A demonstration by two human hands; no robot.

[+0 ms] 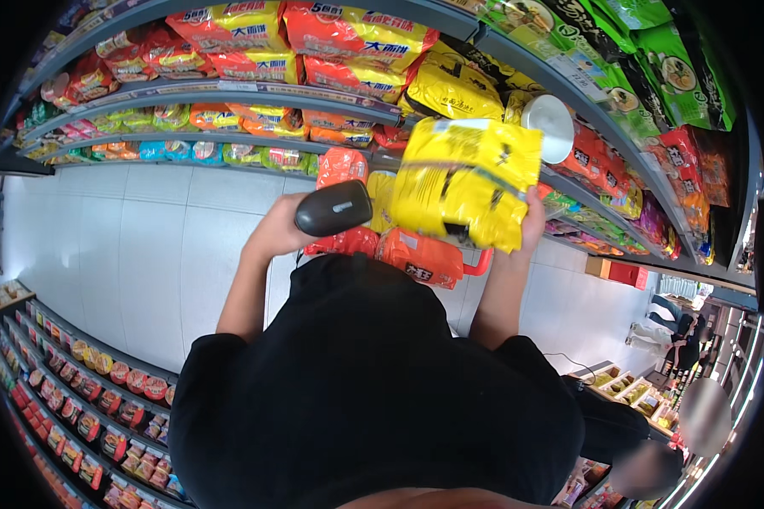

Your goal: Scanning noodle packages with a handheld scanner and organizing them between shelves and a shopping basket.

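Observation:
My left hand (281, 223) grips a dark handheld barcode scanner (334, 208), its rounded head turned to the right. In my right hand (532, 223) is a large yellow plastic multipack (465, 184), held by its right edge in front of the shelves; it looks like instant noodles. Below and behind it are a red-orange pack (420, 257), another red pack (347, 243), a yellow pack (381, 197) and an orange-red pack (342, 167), close together. A red handle (481, 262) shows beside my right wrist. What bears these packs is mostly hidden.
Shelves (242, 95) of packaged noodles curve across the front and right. A white bowl-like object (547, 129) stands out near the right shelf. Another shelf (95, 394) of cups and packs is at lower left. People (617, 426) are at the lower right.

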